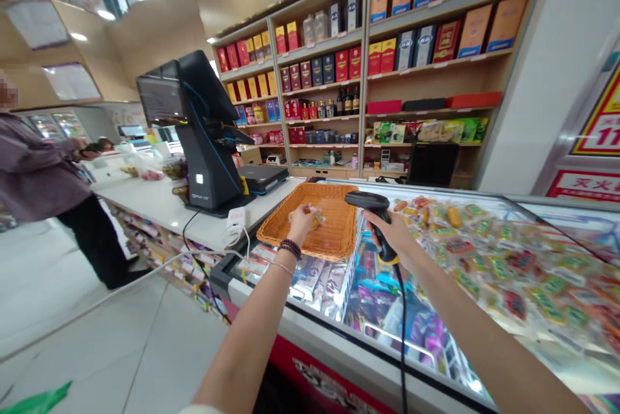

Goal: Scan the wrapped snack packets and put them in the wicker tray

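Note:
Inside the wicker basket (334, 243), my left hand (301, 223) has its fingers closed on a small clear-wrapped snack packet (318, 217). Part of the packet is hidden behind the hand, and a beaded bracelet circles that wrist. To the right of the basket, my right hand (387, 228) grips a black barcode scanner (367, 198) by its handle. The scanner head points left over the basket's right side, and its cable (403, 336) hangs down in front of the freezer. The basket rests on the freezer's glass top.
Many wrapped snack packets (504, 259) lie spread on the glass at right. A checkout terminal (203, 136), a white power strip (237, 216) and cables occupy the counter (203, 230) at left. A person (43, 168) stands beyond it. Stocked shelves (320, 84) line the back.

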Available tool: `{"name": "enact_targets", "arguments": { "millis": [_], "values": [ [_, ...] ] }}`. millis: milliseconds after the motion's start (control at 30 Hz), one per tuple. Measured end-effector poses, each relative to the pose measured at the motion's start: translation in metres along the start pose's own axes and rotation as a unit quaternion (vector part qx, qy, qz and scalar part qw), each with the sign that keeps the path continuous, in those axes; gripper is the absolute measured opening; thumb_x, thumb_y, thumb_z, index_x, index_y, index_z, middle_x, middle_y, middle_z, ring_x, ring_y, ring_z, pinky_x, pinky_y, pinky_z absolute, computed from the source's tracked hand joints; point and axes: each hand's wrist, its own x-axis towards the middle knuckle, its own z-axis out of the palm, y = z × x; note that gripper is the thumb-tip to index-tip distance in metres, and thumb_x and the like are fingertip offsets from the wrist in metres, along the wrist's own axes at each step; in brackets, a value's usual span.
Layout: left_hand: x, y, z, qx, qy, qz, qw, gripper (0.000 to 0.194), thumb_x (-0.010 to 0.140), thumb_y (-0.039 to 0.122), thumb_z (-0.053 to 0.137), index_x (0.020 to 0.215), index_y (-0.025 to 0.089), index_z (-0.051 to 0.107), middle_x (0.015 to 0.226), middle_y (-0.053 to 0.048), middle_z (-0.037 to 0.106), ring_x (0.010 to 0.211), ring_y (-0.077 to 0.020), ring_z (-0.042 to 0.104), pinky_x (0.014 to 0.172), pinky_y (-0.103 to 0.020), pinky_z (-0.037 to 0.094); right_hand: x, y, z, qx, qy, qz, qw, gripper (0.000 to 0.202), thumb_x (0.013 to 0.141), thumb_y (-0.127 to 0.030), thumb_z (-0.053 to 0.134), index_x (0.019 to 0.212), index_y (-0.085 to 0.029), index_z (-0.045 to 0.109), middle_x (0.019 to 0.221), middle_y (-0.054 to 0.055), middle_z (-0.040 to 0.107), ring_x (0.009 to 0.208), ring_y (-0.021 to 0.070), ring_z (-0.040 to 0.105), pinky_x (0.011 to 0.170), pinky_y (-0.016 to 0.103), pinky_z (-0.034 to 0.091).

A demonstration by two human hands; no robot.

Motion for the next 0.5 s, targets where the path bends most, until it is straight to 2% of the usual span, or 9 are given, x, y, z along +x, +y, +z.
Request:
{"name": "enact_targets", "arguments": {
  "millis": [67, 100, 167, 200, 267, 333, 400, 500],
  "values": [
    [0.002, 0.005, -0.017, 0.026, 0.059, -0.007, 0.998, 0.031, 0.066, 0.020, 0.086, 0.092, 0.016, 0.068, 0.089, -0.010, 0.071, 0.099, -0.0275, 0.070, 0.091, -0.040, 0.055, 0.000, 0.003, 0.000, 0.017, 0.012, 0.015, 1.000, 0.048, 0.068, -0.062, 0.079, 0.067, -0.022, 0.053, 0.059, -0.002, 0.058, 0.037, 0.0098, 0.049, 0.034, 0.024, 0.037],
    [0.002, 0.008, -0.019, 0.045, 0.087, 0.000, 0.995, 0.034, 0.067, 0.020, 0.085, 0.097, 0.016, 0.068, 0.099, -0.012, 0.071, 0.104, -0.0273, 0.068, 0.094, -0.040, 0.053, 0.000, 0.005, -0.004, 0.026, 0.024, 0.020, 0.999, 0.047, 0.068, -0.061, 0.079, 0.068, -0.022, 0.054, 0.059, -0.002, 0.058, 0.037, 0.0097, 0.049, 0.034, 0.024, 0.037],
    [-0.004, 0.016, -0.012, 0.075, 0.108, 0.046, 0.990, 0.037, 0.072, 0.021, 0.081, 0.106, 0.018, 0.068, 0.117, -0.014, 0.067, 0.107, -0.0257, 0.066, 0.100, -0.040, 0.051, 0.000, 0.006, -0.016, 0.044, 0.054, 0.020, 0.997, 0.046, 0.067, -0.059, 0.081, 0.071, -0.021, 0.056, 0.059, -0.002, 0.058, 0.037, 0.0095, 0.048, 0.035, 0.024, 0.037],
    [-0.008, 0.019, -0.002, 0.085, 0.095, 0.079, 0.989, 0.037, 0.074, 0.022, 0.079, 0.109, 0.018, 0.068, 0.123, -0.014, 0.064, 0.107, -0.0249, 0.065, 0.102, -0.040, 0.050, -0.001, 0.005, -0.025, 0.053, 0.071, 0.017, 0.996, 0.046, 0.067, -0.059, 0.081, 0.073, -0.021, 0.057, 0.059, -0.003, 0.058, 0.038, 0.0094, 0.048, 0.035, 0.024, 0.037],
    [-0.021, 0.021, 0.029, 0.091, 0.025, 0.143, 0.985, 0.033, 0.078, 0.023, 0.074, 0.110, 0.019, 0.070, 0.125, -0.013, 0.063, 0.106, -0.0242, 0.064, 0.104, -0.040, 0.049, -0.005, 0.003, -0.044, 0.064, 0.101, 0.006, 0.993, 0.045, 0.067, -0.059, 0.081, 0.077, -0.020, 0.060, 0.060, -0.003, 0.058, 0.039, 0.0095, 0.048, 0.035, 0.024, 0.037],
    [-0.037, 0.015, 0.069, 0.081, -0.073, 0.179, 0.978, 0.028, 0.079, 0.023, 0.073, 0.107, 0.019, 0.072, 0.115, -0.013, 0.067, 0.106, -0.0258, 0.063, 0.104, -0.041, 0.048, -0.011, 0.001, -0.064, 0.064, 0.137, -0.004, 0.989, 0.046, 0.066, -0.059, 0.082, 0.078, -0.020, 0.061, 0.060, -0.003, 0.058, 0.039, 0.0094, 0.048, 0.035, 0.024, 0.037],
    [-0.055, 0.002, 0.113, 0.080, -0.153, 0.169, 0.970, 0.026, 0.078, 0.021, 0.075, 0.104, 0.020, 0.073, 0.110, -0.012, 0.069, 0.100, -0.0263, 0.064, 0.102, -0.041, 0.049, -0.020, 0.001, -0.082, 0.061, 0.172, -0.012, 0.983, 0.046, 0.066, -0.059, 0.082, 0.078, -0.020, 0.061, 0.059, -0.003, 0.058, 0.040, 0.0095, 0.048, 0.035, 0.024, 0.038],
    [-0.078, -0.027, 0.170, 0.090, -0.195, 0.102, 0.971, 0.026, 0.072, 0.022, 0.080, 0.096, 0.020, 0.072, 0.105, -0.014, 0.071, 0.109, -0.0322, 0.064, 0.105, -0.044, 0.045, -0.032, 0.009, -0.102, 0.057, 0.217, -0.014, 0.975, 0.047, 0.065, -0.061, 0.082, 0.077, -0.020, 0.061, 0.058, -0.003, 0.058, 0.040, 0.0100, 0.048, 0.036, 0.024, 0.038]
  ]
}}
